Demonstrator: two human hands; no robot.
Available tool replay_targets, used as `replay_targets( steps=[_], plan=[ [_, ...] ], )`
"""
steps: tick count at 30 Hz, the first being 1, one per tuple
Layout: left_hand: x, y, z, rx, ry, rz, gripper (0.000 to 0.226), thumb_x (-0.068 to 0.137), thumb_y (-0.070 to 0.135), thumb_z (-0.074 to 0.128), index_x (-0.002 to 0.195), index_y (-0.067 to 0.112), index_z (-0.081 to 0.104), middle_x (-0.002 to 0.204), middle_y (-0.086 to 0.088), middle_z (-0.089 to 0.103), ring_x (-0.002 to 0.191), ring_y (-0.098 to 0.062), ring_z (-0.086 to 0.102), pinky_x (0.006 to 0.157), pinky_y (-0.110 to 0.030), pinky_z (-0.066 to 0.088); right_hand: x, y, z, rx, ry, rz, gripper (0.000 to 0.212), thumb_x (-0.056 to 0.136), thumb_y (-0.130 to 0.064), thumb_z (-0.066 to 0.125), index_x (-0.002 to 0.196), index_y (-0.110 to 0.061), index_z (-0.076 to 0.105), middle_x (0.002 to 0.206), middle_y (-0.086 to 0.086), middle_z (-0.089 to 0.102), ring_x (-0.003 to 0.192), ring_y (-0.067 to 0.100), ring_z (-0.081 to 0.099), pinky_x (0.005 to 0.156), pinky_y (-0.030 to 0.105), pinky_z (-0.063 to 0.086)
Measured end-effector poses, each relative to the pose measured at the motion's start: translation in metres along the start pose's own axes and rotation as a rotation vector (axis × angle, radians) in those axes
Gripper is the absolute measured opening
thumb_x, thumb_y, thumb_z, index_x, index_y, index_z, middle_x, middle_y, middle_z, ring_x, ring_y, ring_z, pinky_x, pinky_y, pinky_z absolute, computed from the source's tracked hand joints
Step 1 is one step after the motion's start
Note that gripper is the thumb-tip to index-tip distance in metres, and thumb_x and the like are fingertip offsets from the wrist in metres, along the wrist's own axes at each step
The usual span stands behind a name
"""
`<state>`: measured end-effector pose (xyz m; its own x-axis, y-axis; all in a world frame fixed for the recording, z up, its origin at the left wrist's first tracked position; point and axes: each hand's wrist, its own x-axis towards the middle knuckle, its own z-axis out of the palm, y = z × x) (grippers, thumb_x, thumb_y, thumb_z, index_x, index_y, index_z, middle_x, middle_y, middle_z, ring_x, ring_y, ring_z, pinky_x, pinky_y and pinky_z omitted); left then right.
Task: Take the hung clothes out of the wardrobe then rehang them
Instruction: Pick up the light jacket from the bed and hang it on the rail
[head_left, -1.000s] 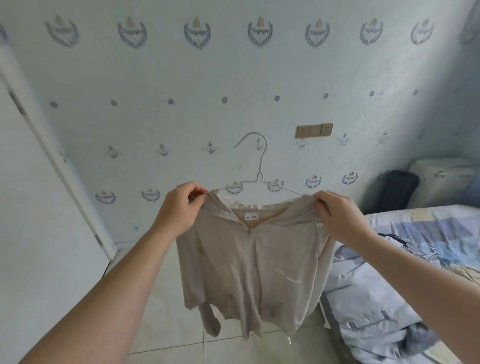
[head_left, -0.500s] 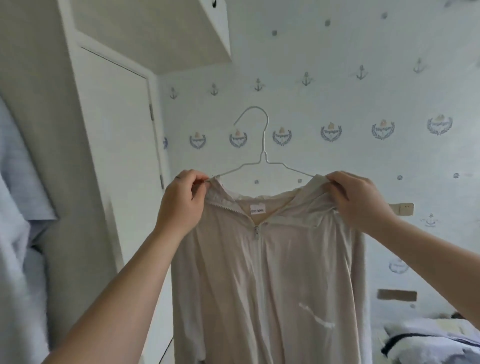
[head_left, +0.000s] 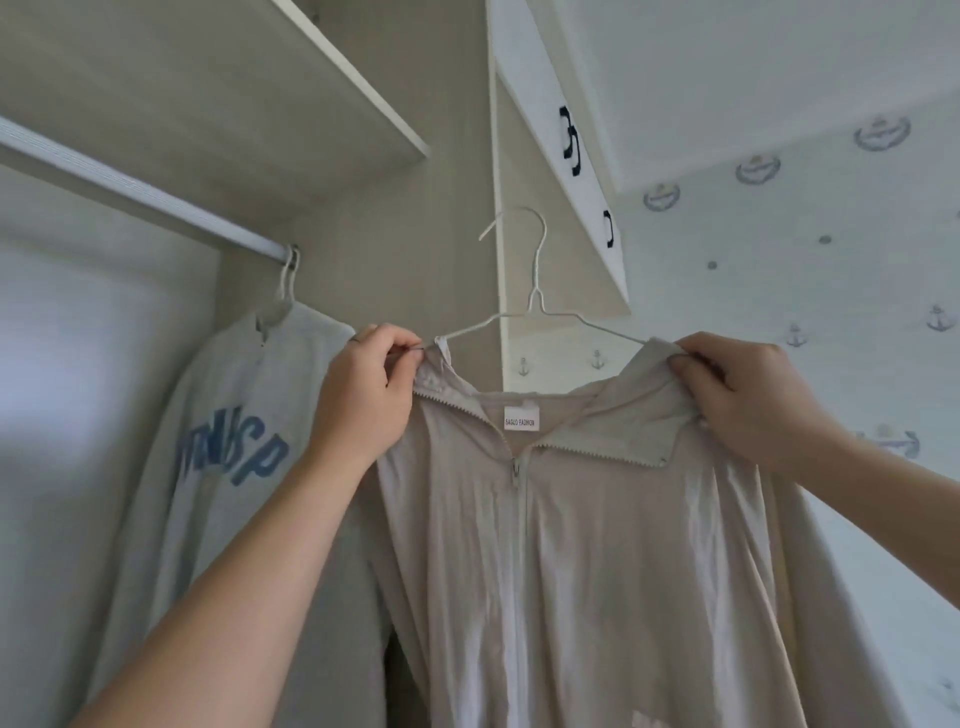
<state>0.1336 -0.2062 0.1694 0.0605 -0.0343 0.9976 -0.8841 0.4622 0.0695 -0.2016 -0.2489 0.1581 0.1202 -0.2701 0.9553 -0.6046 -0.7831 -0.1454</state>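
Note:
A beige zip-up jacket (head_left: 582, 545) hangs on a thin white wire hanger (head_left: 535, 306), held up in front of the open wardrobe. My left hand (head_left: 363, 395) pinches the jacket's left shoulder and the hanger's wire end. My right hand (head_left: 743, 400) grips the right shoulder and collar. The hanger's hook points up and left, free in the air, to the right of and below the wardrobe rail (head_left: 140, 192). A light grey sweatshirt (head_left: 234, 452) with blue letters hangs from the rail's right end on its own hanger.
A shelf (head_left: 218, 88) runs above the rail. The wardrobe's side panel and an open upper door (head_left: 561, 171) with dark handles stand just behind the hanger hook. Anchor-patterned wallpaper (head_left: 831, 260) fills the right.
The view swung left and up from the bed and wall to the wardrobe interior. Both hands kept their hold and carried the jacket on its hanger towards the rail.

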Motion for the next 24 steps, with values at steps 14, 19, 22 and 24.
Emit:
replay_targets(
  steps=[14,19,22,24],
  plan=[
    [0.093,-0.146,-0.116,0.141,0.153,-0.311,0.008,0.094,0.016,0.064,0.095,0.018,0.072,0.081,0.010,0.065,0.081,-0.011,0.062,0.072,-0.018,0.045,0.118,-0.151,0.141,0.225,-0.053,-0.169,0.019,0.096,-0.021,0.054,0.085,-0.020,0.070,0.078,0.000,0.068,0.083,0.025,0.061,0.064,0.030,0.036],
    [0.109,-0.200,-0.148,0.226,0.231,-0.431,0.024,0.097,0.031,0.051,0.112,0.029,0.069,0.117,0.004,0.068,0.113,-0.023,0.059,0.099,-0.042,0.047,0.147,-0.203,0.197,0.306,-0.081,-0.139,0.025,0.096,-0.020,0.051,0.083,-0.006,0.068,0.081,0.010,0.068,0.084,0.031,0.058,0.062,0.032,0.032],
    [0.116,-0.218,-0.162,0.258,0.183,-0.428,0.046,0.097,0.046,0.040,0.135,0.026,0.057,0.141,0.006,0.054,0.133,-0.018,0.046,0.112,-0.042,0.035,0.163,-0.229,0.225,0.334,-0.091,-0.128,0.027,0.096,-0.019,0.050,0.081,-0.003,0.065,0.081,0.014,0.065,0.082,0.033,0.055,0.063,0.032,0.033],
    [0.123,-0.233,-0.170,0.267,0.145,-0.448,0.059,0.091,0.057,0.035,0.140,0.029,0.051,0.146,0.006,0.050,0.136,-0.017,0.042,0.114,-0.043,0.032,0.174,-0.246,0.239,0.356,-0.100,-0.112,0.028,0.096,-0.019,0.049,0.078,-0.003,0.063,0.078,0.014,0.062,0.078,0.033,0.052,0.063,0.031,0.033]
  ],
)
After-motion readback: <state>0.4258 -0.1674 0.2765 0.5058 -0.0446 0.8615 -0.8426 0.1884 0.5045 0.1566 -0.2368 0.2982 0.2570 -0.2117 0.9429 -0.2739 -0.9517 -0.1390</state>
